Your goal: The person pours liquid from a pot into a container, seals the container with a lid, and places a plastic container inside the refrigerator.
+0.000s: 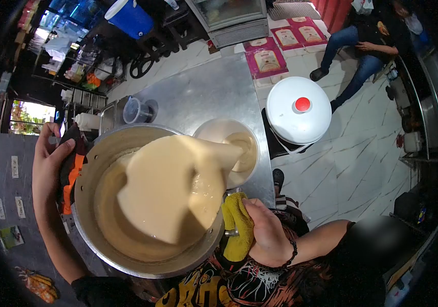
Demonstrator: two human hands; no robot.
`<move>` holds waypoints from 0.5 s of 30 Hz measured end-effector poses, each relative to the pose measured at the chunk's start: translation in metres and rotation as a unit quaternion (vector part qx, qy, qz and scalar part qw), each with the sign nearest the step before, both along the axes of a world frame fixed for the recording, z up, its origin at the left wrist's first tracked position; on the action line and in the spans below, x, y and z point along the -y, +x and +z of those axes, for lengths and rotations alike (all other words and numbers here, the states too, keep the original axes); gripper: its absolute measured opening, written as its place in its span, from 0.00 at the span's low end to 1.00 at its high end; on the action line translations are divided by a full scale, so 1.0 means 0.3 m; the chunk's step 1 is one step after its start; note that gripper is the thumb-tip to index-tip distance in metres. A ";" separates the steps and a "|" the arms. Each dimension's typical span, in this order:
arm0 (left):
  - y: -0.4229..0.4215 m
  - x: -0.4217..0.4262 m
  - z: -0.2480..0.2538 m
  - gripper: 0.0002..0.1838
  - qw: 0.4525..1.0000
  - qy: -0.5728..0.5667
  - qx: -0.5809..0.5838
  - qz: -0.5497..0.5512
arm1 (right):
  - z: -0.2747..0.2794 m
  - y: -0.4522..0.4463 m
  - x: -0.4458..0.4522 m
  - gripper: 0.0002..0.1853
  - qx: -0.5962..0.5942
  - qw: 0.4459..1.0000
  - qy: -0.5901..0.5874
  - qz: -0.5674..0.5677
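A big metal pot (87,221) is tilted away from me, with a thick cream-coloured liquid (152,189) running over its far right rim. The stream falls into a round whitish container (212,127) on the metal table, where some liquid has pooled. My left hand (50,153) grips the pot's left side through a black and orange cloth (73,174). On the near right side, my right hand (267,230) is closed around a folded yellow cloth (237,227) over the pot's handle. The cloths partly hide both handles.
A metal table (188,87) holds a small clear plastic tub (137,110). Right of it stands a white lidded container (290,120) with a red knob. Flattened pink cartons (265,56) lie on the floor. A seated person (367,46) is at the upper right, near a glass-fronted cabinet (229,20).
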State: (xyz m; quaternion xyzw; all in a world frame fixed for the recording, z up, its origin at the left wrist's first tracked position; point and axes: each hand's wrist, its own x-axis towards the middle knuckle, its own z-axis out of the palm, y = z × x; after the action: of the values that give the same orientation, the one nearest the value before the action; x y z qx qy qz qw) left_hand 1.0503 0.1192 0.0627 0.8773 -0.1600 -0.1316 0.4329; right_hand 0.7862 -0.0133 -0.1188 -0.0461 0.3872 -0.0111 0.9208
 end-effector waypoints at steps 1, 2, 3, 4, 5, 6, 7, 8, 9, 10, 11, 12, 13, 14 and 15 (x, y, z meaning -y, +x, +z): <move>0.006 0.000 -0.001 0.12 1.000 0.000 -0.005 -0.007 | 0.002 0.003 0.001 0.09 -0.007 1.000 0.000 0.002; 0.010 0.001 -0.001 0.12 1.000 0.001 -0.010 -0.013 | 0.003 0.004 0.002 0.09 -0.015 1.000 0.001 0.003; 0.009 0.004 0.001 0.12 1.000 0.002 -0.010 -0.011 | -0.002 0.001 0.003 0.09 -0.015 1.000 0.002 0.005; 0.009 0.008 0.000 0.13 1.000 -0.007 -0.015 -0.018 | -0.015 -0.002 0.001 0.09 -0.003 1.000 0.006 0.010; 0.010 0.013 0.001 0.13 0.999 -0.015 -0.019 -0.023 | -0.021 -0.003 0.002 0.09 0.008 1.000 0.012 0.016; 0.011 0.017 0.005 0.13 1.000 -0.013 -0.019 -0.020 | -0.020 -0.002 0.004 0.09 0.009 1.000 0.013 0.019; 0.012 0.022 0.009 0.13 1.000 -0.002 -0.018 -0.022 | -0.018 -0.001 0.005 0.09 0.009 1.000 0.016 0.019; 0.013 0.025 0.014 0.13 1.000 0.009 -0.018 -0.024 | -0.017 0.000 0.006 0.09 0.010 1.000 0.018 0.019; 0.011 0.031 0.020 0.13 1.000 0.011 -0.017 -0.020 | -0.022 -0.001 0.008 0.09 0.011 1.000 0.020 0.022; 0.006 0.036 0.026 0.12 0.999 0.033 -0.013 -0.017 | -0.031 -0.004 0.009 0.09 0.017 0.999 0.026 0.030; 0.005 0.041 0.032 0.12 0.998 0.055 -0.009 -0.013 | -0.037 -0.006 0.010 0.09 0.023 0.998 0.033 0.038; 0.007 0.041 0.036 0.12 0.998 0.056 -0.008 -0.010 | -0.039 -0.005 0.010 0.09 0.024 0.998 0.035 0.041; 0.009 0.041 0.041 0.12 0.997 0.072 -0.004 -0.011 | -0.040 -0.006 0.010 0.09 0.029 0.998 0.043 0.038; 0.010 0.041 0.044 0.12 0.996 0.088 -0.001 -0.013 | -0.040 -0.005 0.011 0.09 0.033 0.998 0.051 0.034; 0.009 0.043 0.043 0.12 0.996 0.089 0.000 -0.010 | -0.040 -0.005 0.012 0.09 0.034 0.997 0.053 0.037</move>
State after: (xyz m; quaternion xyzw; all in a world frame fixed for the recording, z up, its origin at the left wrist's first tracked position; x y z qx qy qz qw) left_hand 1.0531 0.1062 0.0756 0.9106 -0.1569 -0.1497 0.3519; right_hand 0.7848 -0.0169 -0.1307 -0.0114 0.3538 0.0418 0.9343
